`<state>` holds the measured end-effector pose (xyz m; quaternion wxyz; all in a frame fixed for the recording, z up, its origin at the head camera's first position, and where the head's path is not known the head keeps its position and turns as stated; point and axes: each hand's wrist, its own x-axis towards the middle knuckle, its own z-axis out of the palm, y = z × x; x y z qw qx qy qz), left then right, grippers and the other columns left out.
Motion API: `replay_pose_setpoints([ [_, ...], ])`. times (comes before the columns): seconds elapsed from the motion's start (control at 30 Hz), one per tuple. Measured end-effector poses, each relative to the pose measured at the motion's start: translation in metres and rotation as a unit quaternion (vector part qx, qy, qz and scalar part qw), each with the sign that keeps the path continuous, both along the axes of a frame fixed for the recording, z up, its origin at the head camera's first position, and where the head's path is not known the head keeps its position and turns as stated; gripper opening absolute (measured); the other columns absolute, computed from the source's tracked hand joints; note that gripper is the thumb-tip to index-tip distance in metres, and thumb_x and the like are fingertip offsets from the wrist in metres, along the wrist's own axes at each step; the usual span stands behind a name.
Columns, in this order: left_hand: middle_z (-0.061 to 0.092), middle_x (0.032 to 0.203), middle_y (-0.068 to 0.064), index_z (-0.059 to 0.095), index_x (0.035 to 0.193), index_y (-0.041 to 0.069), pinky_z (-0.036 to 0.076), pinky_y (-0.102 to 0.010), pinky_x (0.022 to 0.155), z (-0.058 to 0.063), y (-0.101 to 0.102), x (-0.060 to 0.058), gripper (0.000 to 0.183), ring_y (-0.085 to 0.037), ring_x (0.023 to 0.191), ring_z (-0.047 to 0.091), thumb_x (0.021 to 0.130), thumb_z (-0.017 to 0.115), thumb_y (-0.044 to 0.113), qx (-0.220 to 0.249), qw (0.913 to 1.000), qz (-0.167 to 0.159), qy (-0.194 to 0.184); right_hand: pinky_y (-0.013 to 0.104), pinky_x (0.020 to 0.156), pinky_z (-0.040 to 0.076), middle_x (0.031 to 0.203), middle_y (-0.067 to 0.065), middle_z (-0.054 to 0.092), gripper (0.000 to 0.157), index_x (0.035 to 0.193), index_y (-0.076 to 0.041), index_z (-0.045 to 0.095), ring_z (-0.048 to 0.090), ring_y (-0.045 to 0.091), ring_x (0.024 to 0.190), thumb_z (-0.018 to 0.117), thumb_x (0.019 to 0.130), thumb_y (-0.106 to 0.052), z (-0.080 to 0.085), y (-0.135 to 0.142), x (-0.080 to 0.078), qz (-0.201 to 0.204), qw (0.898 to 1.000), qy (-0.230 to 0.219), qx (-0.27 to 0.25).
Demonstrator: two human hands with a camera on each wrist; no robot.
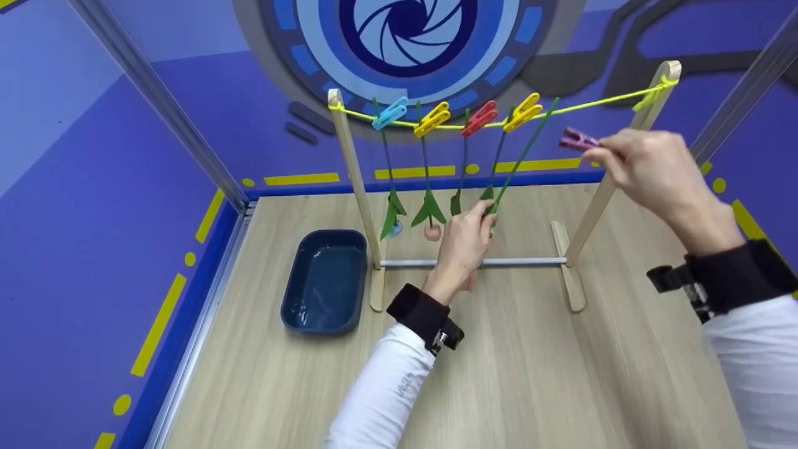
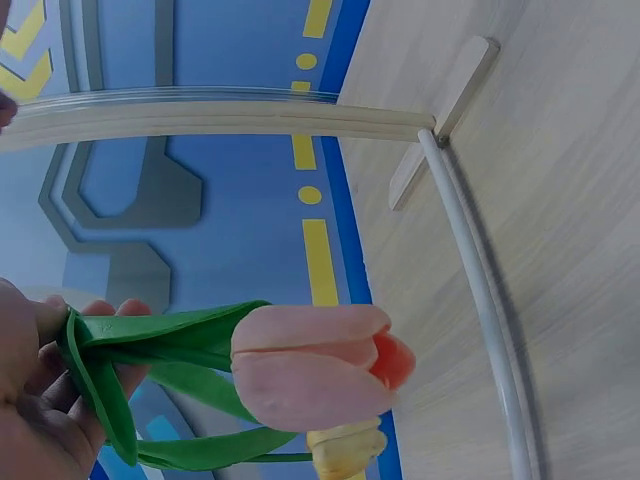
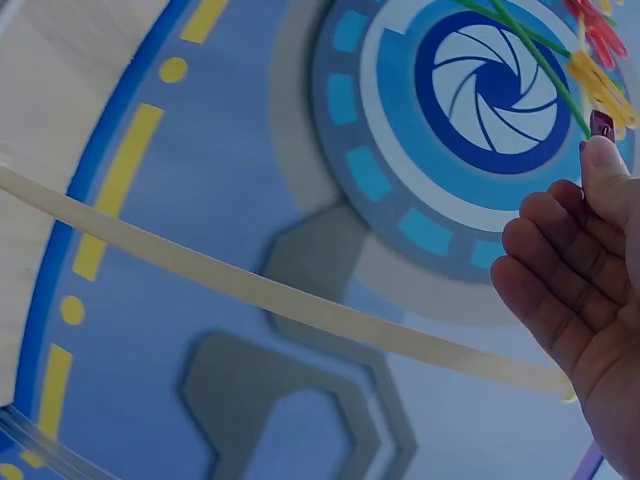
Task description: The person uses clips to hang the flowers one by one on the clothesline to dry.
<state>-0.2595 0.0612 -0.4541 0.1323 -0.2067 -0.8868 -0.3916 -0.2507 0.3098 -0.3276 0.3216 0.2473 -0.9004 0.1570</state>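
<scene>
My left hand [image 1: 464,243] grips an artificial pink tulip [image 2: 310,365] by its green stem [image 1: 528,149] near the leaves. The bloom points down, and the stem slants up to the right, its top end overlapping the yellow-green cord [image 1: 598,101]. Up at the right, my right hand [image 1: 658,174] pinches a purple clothespin [image 1: 577,140] between thumb and fingers, a little right of the stem tip. Several flowers hang head down from the cord by a blue clothespin [image 1: 390,114], a yellow clothespin [image 1: 432,120], a red clothespin [image 1: 480,118] and another yellow clothespin [image 1: 522,113].
The cord runs between a left wooden post [image 1: 352,168] and a right wooden post [image 1: 595,209], joined low down by a grey rod [image 1: 527,262]. A dark blue tray [image 1: 290,293] stands left of the frame on the wooden table [image 1: 530,374]. Blue patterned walls surround it.
</scene>
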Motion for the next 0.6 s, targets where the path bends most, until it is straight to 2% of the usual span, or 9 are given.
replay_pose_setpoints([
  [0.07, 0.075, 0.092, -0.007, 0.061, 0.130, 0.007, 0.045, -0.015, 0.061, 0.000, 0.001, 0.000, 0.030, -0.012, 0.074, 0.070, 0.104, 0.050, 0.018, 0.005, 1.0000, -0.002, -0.002, 0.019, 0.054, 0.032, 0.073, 0.018, 0.070, 0.021, 0.092, 0.006, 0.075, 0.054, 0.025, 0.055, 0.073, 0.089, -0.014, 0.014, -0.002, -0.002, -0.014, 1.000, -0.012, 0.009],
  [0.17, 0.076, 0.093, -0.005, 0.062, 0.129, 0.007, 0.047, -0.014, 0.062, 0.000, 0.002, 0.000, 0.029, -0.011, 0.075, 0.071, 0.104, 0.050, 0.017, 0.009, 0.9999, -0.003, -0.007, 0.025, 0.052, 0.031, 0.069, 0.016, 0.067, 0.024, 0.090, 0.004, 0.075, 0.048, 0.022, 0.055, 0.069, 0.093, -0.020, 0.034, -0.005, -0.005, -0.038, 0.998, -0.046, 0.026],
  [0.27, 0.076, 0.096, -0.005, 0.063, 0.128, 0.007, 0.049, -0.014, 0.063, -0.001, 0.004, 0.000, 0.028, -0.010, 0.076, 0.071, 0.104, 0.050, 0.016, 0.015, 0.9997, 0.002, -0.021, 0.029, 0.050, 0.030, 0.064, 0.014, 0.061, 0.033, 0.087, 0.003, 0.074, 0.044, 0.021, 0.053, 0.065, 0.097, -0.027, 0.051, -0.009, -0.008, -0.067, 0.992, -0.100, 0.048],
  [0.33, 0.076, 0.096, -0.005, 0.063, 0.128, 0.008, 0.049, -0.014, 0.063, -0.002, 0.005, 0.000, 0.029, -0.009, 0.076, 0.072, 0.104, 0.050, 0.018, 0.023, 0.9991, 0.004, -0.035, 0.031, 0.048, 0.030, 0.064, 0.012, 0.059, 0.039, 0.088, 0.002, 0.074, 0.042, 0.021, 0.052, 0.061, 0.098, -0.033, 0.062, -0.011, -0.010, -0.082, 0.984, -0.146, 0.064],
  [0.47, 0.076, 0.095, -0.004, 0.064, 0.128, 0.010, 0.048, -0.012, 0.062, -0.004, 0.007, -0.001, 0.029, -0.008, 0.076, 0.071, 0.105, 0.050, 0.020, 0.042, 0.9971, 0.009, -0.062, 0.031, 0.049, 0.032, 0.071, 0.010, 0.062, 0.050, 0.101, 0.001, 0.076, 0.042, 0.019, 0.055, 0.053, 0.101, -0.043, 0.079, -0.015, -0.016, -0.103, 0.959, -0.244, 0.101],
  [0.53, 0.075, 0.093, -0.004, 0.063, 0.129, 0.010, 0.047, -0.012, 0.060, -0.004, 0.008, -0.001, 0.030, -0.008, 0.075, 0.069, 0.105, 0.050, 0.021, 0.052, 0.9959, 0.006, -0.074, 0.032, 0.056, 0.032, 0.070, 0.009, 0.061, 0.053, 0.101, 0.001, 0.076, 0.042, 0.021, 0.059, 0.051, 0.101, -0.045, 0.085, -0.017, -0.019, -0.108, 0.948, -0.274, 0.120],
  [0.6, 0.075, 0.093, -0.004, 0.063, 0.129, 0.009, 0.046, -0.012, 0.060, -0.005, 0.008, 0.000, 0.030, -0.007, 0.075, 0.068, 0.105, 0.050, 0.020, 0.056, 0.9954, 0.005, -0.077, 0.036, 0.067, 0.030, 0.065, 0.008, 0.059, 0.053, 0.099, 0.002, 0.076, 0.043, 0.023, 0.062, 0.051, 0.101, -0.045, 0.089, -0.018, -0.022, -0.109, 0.941, -0.291, 0.134],
])
